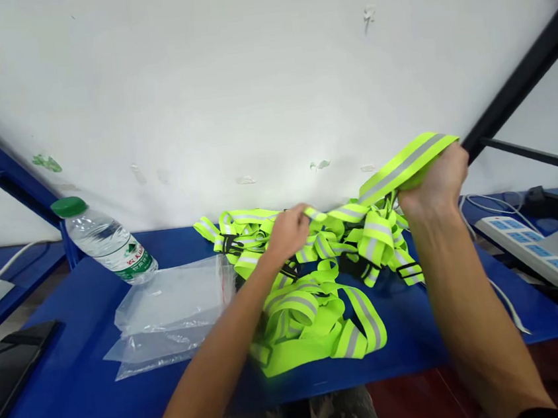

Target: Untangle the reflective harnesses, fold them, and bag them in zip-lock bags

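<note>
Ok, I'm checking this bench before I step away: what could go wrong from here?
The neon strap gripped in the right hand runs into the tangled reflective straps that the left hand pinches, so pulling could snag a black buckle and drag the pile. The water bottle lies on its side near the clear plastic bags and might roll if knocked.

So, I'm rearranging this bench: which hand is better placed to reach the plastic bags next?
Probably the left. The left hand pinches a reflective strap on the side of the strap pile nearest the plastic bags; the right hand grips another strap, raised and farther away.
</note>
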### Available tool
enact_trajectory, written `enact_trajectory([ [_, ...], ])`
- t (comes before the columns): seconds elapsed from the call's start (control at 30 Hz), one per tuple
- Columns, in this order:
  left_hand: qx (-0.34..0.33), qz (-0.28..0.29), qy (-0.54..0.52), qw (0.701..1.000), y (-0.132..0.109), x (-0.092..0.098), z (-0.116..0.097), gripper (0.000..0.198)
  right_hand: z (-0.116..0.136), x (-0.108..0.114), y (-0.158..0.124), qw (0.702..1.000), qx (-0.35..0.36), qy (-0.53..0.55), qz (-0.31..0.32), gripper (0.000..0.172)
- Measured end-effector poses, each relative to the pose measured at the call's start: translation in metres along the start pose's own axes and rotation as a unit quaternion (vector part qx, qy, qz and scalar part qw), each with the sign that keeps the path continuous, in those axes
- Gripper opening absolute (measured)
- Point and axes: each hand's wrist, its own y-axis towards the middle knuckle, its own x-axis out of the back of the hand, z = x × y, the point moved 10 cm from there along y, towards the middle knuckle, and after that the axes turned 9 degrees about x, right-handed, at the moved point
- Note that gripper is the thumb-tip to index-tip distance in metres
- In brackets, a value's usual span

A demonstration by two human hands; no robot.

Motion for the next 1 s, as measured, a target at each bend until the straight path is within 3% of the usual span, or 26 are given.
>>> enact_trajectory([
  [0.07, 0.059, -0.081, -0.140, 0.985, 0.015, 0.045, 0.009, 0.024, -0.004, 0.012, 0.012, 1.000, -0.017, -0.014, -0.010, 0.004],
  [0.13, 0.093, -0.174, -0.211, 0.957, 0.024, 0.089, 0.014, 0.019, -0.010, 0.020, 0.020, 0.998, -0.033, -0.046, 0.004, 0.013],
  [0.2, 0.096, -0.258, -0.210, 0.938, 0.026, 0.128, 0.009, 0.027, -0.014, 0.024, 0.024, 0.994, -0.031, -0.097, 0.027, 0.018],
  [0.27, 0.076, -0.295, -0.160, 0.939, 0.026, 0.155, -0.007, 0.035, -0.016, 0.020, 0.022, 0.982, -0.018, -0.168, 0.081, 0.016],
  [0.37, 0.060, -0.288, -0.100, 0.950, 0.028, 0.174, -0.034, 0.035, -0.019, -0.004, 0.006, 0.920, 0.009, -0.307, 0.242, 0.012],
  [0.43, 0.067, -0.258, -0.100, 0.959, 0.033, 0.178, -0.046, 0.033, -0.025, -0.023, -0.010, 0.859, 0.030, -0.364, 0.359, 0.023],
  [0.57, 0.096, -0.172, -0.180, 0.964, 0.047, 0.173, -0.065, 0.026, -0.043, -0.049, -0.037, 0.725, 0.066, -0.416, 0.545, 0.036],
  [0.63, 0.082, -0.118, -0.247, 0.958, 0.053, 0.169, -0.079, 0.019, -0.050, -0.057, -0.050, 0.685, 0.055, -0.393, 0.610, 0.040],
  [0.67, 0.068, -0.089, -0.276, 0.955, 0.054, 0.167, -0.088, 0.015, -0.050, -0.062, -0.057, 0.685, 0.038, -0.357, 0.634, 0.042],
  [0.73, 0.042, -0.052, -0.302, 0.951, 0.054, 0.164, -0.106, 0.012, -0.042, -0.079, -0.071, 0.721, -0.003, -0.243, 0.649, 0.045],
  [0.87, 0.003, -0.057, -0.259, 0.964, 0.046, 0.168, -0.140, 0.012, -0.009, -0.120, -0.067, 0.848, -0.012, -0.049, 0.528, 0.054],
  [1.0, -0.094, -0.022, -0.219, 0.971, 0.034, 0.173, -0.186, 0.011, 0.031, -0.153, -0.035, 0.908, 0.065, -0.007, 0.414, 0.052],
])
